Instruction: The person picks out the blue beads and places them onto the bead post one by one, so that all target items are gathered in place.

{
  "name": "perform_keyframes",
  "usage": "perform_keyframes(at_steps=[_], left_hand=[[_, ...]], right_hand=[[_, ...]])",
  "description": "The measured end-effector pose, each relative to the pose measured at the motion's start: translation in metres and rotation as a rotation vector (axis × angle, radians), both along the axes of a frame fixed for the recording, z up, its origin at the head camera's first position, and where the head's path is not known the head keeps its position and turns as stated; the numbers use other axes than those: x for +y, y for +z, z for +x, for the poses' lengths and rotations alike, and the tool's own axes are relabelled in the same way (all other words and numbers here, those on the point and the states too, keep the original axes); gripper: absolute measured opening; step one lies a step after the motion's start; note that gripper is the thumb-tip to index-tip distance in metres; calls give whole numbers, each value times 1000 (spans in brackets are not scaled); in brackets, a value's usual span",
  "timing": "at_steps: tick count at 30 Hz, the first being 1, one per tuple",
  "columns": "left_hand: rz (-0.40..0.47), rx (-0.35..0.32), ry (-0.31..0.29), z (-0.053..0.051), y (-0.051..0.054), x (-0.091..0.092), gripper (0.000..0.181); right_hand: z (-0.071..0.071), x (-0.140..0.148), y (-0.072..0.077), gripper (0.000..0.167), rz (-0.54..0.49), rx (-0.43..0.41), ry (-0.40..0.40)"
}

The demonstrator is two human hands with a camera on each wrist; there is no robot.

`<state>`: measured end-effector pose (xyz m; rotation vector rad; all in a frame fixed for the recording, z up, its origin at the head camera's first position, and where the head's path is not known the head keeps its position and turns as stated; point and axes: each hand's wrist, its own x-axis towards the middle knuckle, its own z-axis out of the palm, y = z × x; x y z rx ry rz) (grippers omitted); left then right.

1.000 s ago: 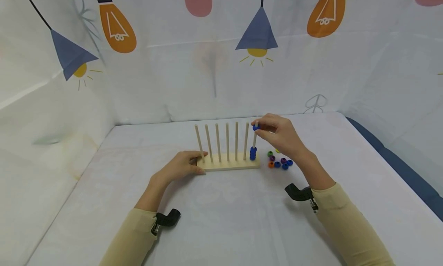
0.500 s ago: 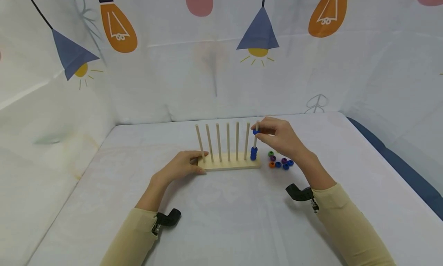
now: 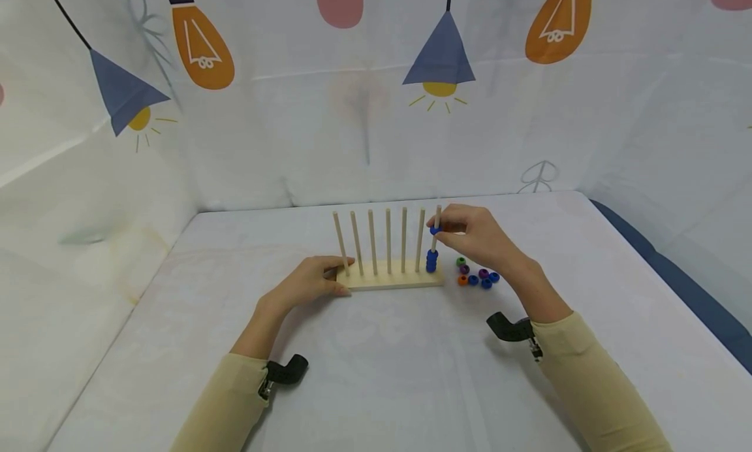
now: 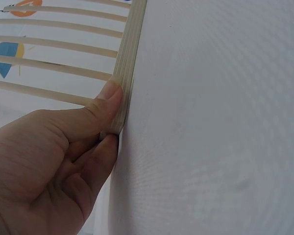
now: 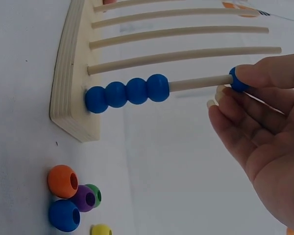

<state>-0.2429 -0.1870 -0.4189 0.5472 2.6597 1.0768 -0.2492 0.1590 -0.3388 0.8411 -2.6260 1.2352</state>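
A pale wooden base (image 3: 390, 281) bears several upright pegs. My left hand (image 3: 305, 283) grips its left end, thumb on the near side; the left wrist view shows the thumb and fingers of that hand (image 4: 54, 161) pinching the wood (image 4: 129, 58). My right hand (image 3: 478, 238) pinches a blue bead (image 3: 435, 230) round the upper part of the rightmost peg. In the right wrist view the pinched bead (image 5: 238, 81) sits on the peg (image 5: 201, 83), apart from several stacked blue beads (image 5: 136, 91) at its bottom. The other pegs carry no beads.
Loose beads lie right of the base: orange (image 3: 462, 280), green (image 3: 461, 261), purple and blue (image 3: 486, 283). A yellow bead (image 5: 102, 230) shows in the right wrist view. Behind the white table (image 3: 376, 373) hangs a printed white cloth (image 3: 282, 138).
My right hand has moved down along the rightmost peg with the blue bead. My left hand keeps its grip on the base's left end.
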Motion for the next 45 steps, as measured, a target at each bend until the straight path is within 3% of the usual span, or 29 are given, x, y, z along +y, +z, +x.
perform_keyframes(at_steps=[10,20,32,45], left_hand=[[-7,5,-6,-1,-1,0,67],[0,-2,-7,-2,-1,0,67],[9,-26,10,1,2,1,67],[19,-30,5,0,2,0,68]], right_hand=[[-3,-1,-3,19,57,-76,1],[-5,0,-6,19,161,-92,1],[-6,-1,-9,15,176,-175,13],[-9,-1,-12,14,198,-198,24]])
